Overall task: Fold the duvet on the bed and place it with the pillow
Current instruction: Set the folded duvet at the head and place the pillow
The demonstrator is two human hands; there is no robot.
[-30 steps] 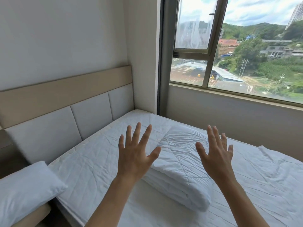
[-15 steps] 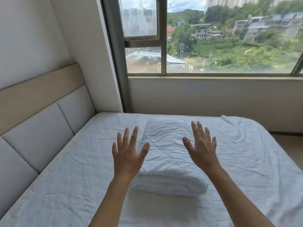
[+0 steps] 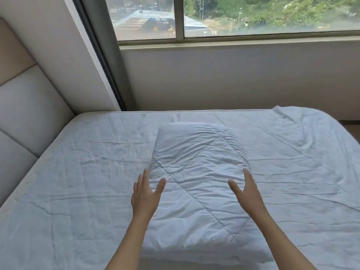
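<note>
A white quilted duvet [image 3: 196, 184], folded into a thick rectangular stack, lies in the middle of the bed [image 3: 78, 182]. My left hand [image 3: 145, 193] hovers at the stack's left edge with fingers spread, holding nothing. My right hand [image 3: 246, 191] is over the stack's right side, also open with fingers apart. Both palms face inward toward the duvet. The pillow is out of view.
A padded headboard [image 3: 25, 114] runs along the left side of the bed. A wall below a wide window [image 3: 233, 16] borders the bed's far edge. The wrinkled white sheet extends to the right, with floor [image 3: 352, 129] showing at the far right.
My view has tilted down and turned right, so the pillow at the left is gone. Both hands have lowered toward the two sides of the folded duvet.
</note>
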